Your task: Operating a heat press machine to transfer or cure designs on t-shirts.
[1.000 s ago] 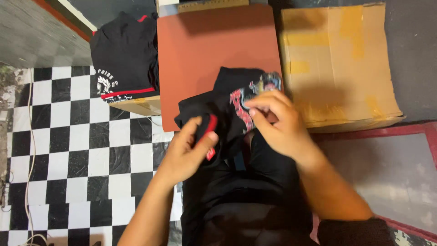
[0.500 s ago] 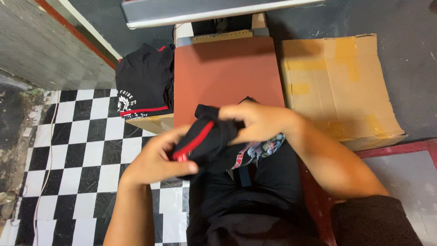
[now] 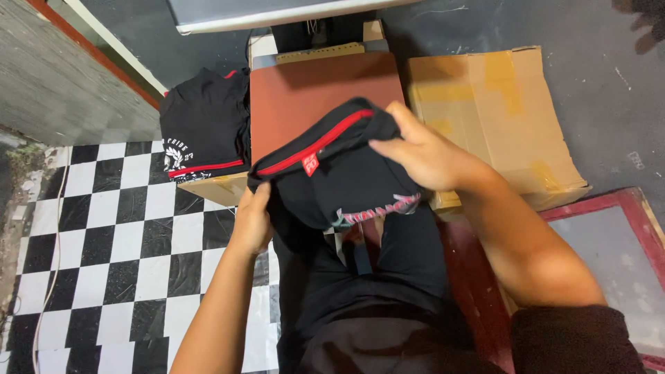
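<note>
i held a folded black shirt (image 3: 332, 176) up in front of me, above the reddish-brown board (image 3: 298, 97) and over my lap. its long axis ran on a slant, from low at my left side up to high at my right, and the red-trimmed collar edge followed that same slant along the top. a small red tag hung from the trim near the middle. a printed design in pink and white showed along the lower edge, facing down toward my legs.

my right hand (image 3: 422, 152) was closed over the upper right end of the shirt, fingers curled round the fold and the thumb side on top, so it was narrow and gripping cloth. my left hand (image 3: 253, 221) was closed on the lower left end, fingers tucked under the fabric; i couldn't see the fingertips, but the hand was pinched shut on the cloth, not spread.

just to my left of the board a pile of black shirts (image 3: 204, 131) with white print and a red stripe lay on a box edge. a flattened cardboard box (image 3: 499, 111) lay on my right, near my right wrist. a black-and-white checkered floor (image 3: 111, 235) was below on my left.
</note>
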